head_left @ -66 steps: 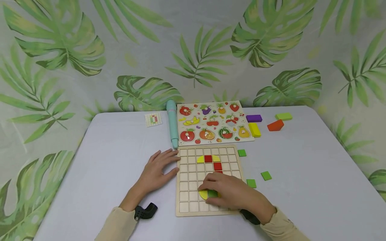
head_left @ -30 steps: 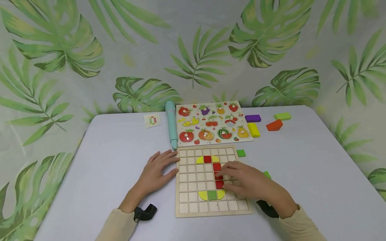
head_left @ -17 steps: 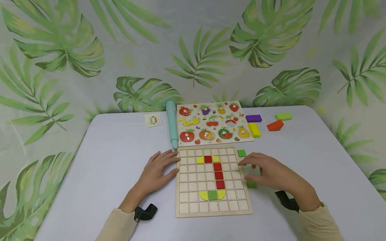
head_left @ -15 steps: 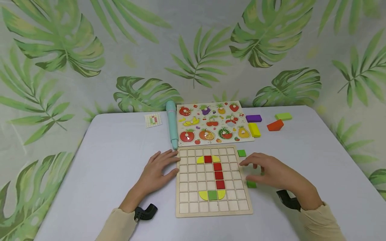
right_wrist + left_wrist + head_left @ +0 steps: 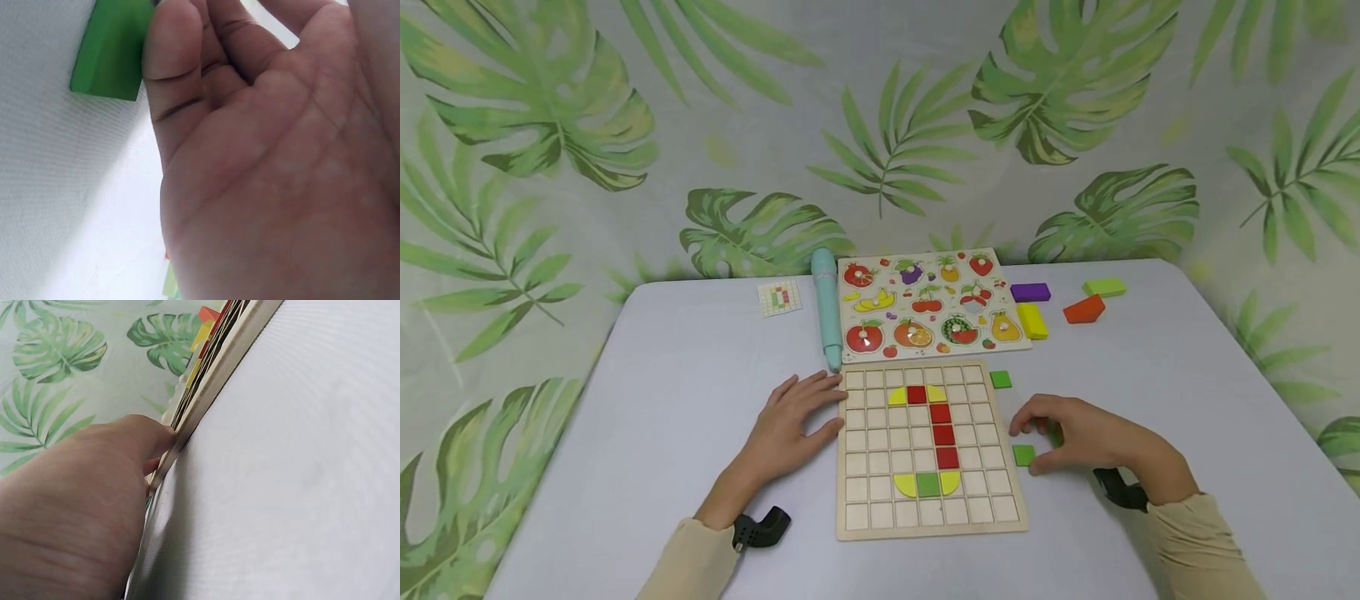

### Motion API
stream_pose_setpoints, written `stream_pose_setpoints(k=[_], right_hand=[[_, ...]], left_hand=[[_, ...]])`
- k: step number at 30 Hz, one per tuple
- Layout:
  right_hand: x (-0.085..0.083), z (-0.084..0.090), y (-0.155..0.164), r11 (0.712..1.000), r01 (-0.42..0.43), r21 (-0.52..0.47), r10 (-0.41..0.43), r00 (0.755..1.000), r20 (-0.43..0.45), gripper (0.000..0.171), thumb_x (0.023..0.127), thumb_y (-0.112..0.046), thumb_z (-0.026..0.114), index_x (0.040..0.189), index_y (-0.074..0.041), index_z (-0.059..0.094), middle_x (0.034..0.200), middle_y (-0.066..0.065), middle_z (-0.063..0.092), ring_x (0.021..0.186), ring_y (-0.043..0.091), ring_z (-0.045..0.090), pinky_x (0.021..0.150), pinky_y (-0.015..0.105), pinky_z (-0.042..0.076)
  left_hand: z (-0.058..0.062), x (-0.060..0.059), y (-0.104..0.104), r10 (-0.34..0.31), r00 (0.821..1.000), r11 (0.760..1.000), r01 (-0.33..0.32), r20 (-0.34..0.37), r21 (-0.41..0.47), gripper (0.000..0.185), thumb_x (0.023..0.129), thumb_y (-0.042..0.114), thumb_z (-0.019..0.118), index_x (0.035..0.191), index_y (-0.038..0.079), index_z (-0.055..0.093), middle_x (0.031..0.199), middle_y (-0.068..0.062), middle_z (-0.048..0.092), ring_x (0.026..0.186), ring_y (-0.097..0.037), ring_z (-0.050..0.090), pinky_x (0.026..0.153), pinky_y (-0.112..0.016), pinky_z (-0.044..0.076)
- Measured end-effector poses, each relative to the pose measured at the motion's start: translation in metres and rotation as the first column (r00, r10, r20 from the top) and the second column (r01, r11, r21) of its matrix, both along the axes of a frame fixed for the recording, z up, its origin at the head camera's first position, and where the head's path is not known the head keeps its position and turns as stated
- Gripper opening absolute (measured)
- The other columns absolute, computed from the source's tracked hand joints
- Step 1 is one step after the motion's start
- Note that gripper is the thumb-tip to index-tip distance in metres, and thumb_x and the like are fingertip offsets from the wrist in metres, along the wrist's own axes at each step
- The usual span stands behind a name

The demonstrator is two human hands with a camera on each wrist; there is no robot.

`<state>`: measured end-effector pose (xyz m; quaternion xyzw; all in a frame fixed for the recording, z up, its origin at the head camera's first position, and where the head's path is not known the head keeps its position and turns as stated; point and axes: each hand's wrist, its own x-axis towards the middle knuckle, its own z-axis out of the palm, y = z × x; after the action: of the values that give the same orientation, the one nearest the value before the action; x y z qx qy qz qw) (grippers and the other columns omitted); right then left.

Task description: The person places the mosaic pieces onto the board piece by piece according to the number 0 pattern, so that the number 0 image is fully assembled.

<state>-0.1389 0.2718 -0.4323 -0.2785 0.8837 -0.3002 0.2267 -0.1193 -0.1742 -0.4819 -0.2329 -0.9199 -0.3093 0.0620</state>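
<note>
A wooden grid board (image 5: pixel 867 518) lies in front of me with red, yellow and green tiles set in it; its edge (image 5: pixel 212 381) also fills the left wrist view. My left hand (image 5: pixel 795 421) (image 5: pixel 75 506) rests flat on the table, fingertips against the board's left edge. My right hand (image 5: pixel 1060 437) (image 5: pixel 250 156) sits curled on the table right of the board. Its fingers curl round a green square tile (image 5: pixel 1054 432), mostly hidden. A second green tile (image 5: pixel 1023 454) (image 5: pixel 109 53) lies flat by the thumb, which touches its edge.
Another green tile (image 5: pixel 1000 379) lies off the board's top right corner. Behind are a fruit puzzle board (image 5: pixel 928 304), a teal pen (image 5: pixel 826 308), a small pattern card (image 5: pixel 779 297), and purple (image 5: pixel 1030 292), yellow (image 5: pixel 1032 321), orange (image 5: pixel 1084 309) and light green (image 5: pixel 1105 287) blocks.
My right hand left the board's tiles, moved right onto the table and curled down over the loose green tiles. The left hand stayed put.
</note>
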Motion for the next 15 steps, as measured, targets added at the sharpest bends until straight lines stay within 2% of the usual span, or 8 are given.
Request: stream_pose_setpoints(k=[6, 15], right_hand=[[-0.0022, -0.0035, 0.0011, 1.000, 0.011, 0.010, -0.010, 1.000, -0.027, 0.031, 0.084, -0.029, 0.087, 0.109, -0.026, 0.069, 0.097, -0.010, 0.063, 0.089, 0.008, 0.055, 0.073, 0.023, 0.050], [-0.0022, -0.0048, 0.0008, 0.999, 0.043, -0.019, -0.044, 0.998, -0.054, 0.028, 0.086, -0.023, 0.084, 0.112, -0.021, 0.071, 0.094, -0.008, 0.062, 0.078, 0.008, 0.053, 0.065, 0.021, 0.048]], left_hand=[[0.0002, -0.0006, -0.0002, 0.002, 1.000, 1.000, -0.002, 0.004, -0.002, 0.040, 0.097, 0.033, 0.071, 0.135, 0.018, 0.069, 0.153, 0.000, 0.056, 0.149, -0.024, 0.042, 0.126, -0.055, 0.023], [0.0005, -0.0003, 0.0006, 0.002, 1.000, 1.000, -0.002, 0.005, 0.002, 0.041, 0.097, 0.032, 0.072, 0.135, 0.018, 0.069, 0.153, 0.000, 0.056, 0.149, -0.025, 0.043, 0.125, -0.056, 0.023]])
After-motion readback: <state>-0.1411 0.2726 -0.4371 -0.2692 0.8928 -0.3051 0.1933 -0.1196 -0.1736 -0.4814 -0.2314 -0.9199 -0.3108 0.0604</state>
